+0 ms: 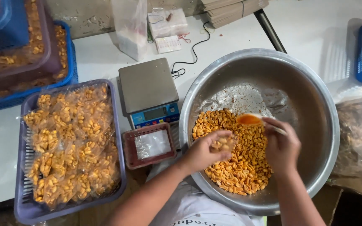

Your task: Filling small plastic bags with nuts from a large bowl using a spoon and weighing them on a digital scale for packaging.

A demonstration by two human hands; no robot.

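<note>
While the wide steel bowl takes up most of the white surface under both hands, the heap of orange-coated peanuts lies in its near half, right beneath them. Left of the left hand sits a purple basket full of filled clear bags, and beyond that hand a small digital scale with a red tray of flat bags just in front of it. The left hand is curled round a small clear bag, holding its mouth up, partly filled. The right hand is closed on the handle of an orange scoop, whose bowl hovers just above and beyond the bag. This looks like the filling step; I'd judge the next move calls for tipping the scoop squarely over the bag's mouth without spilling.
</note>
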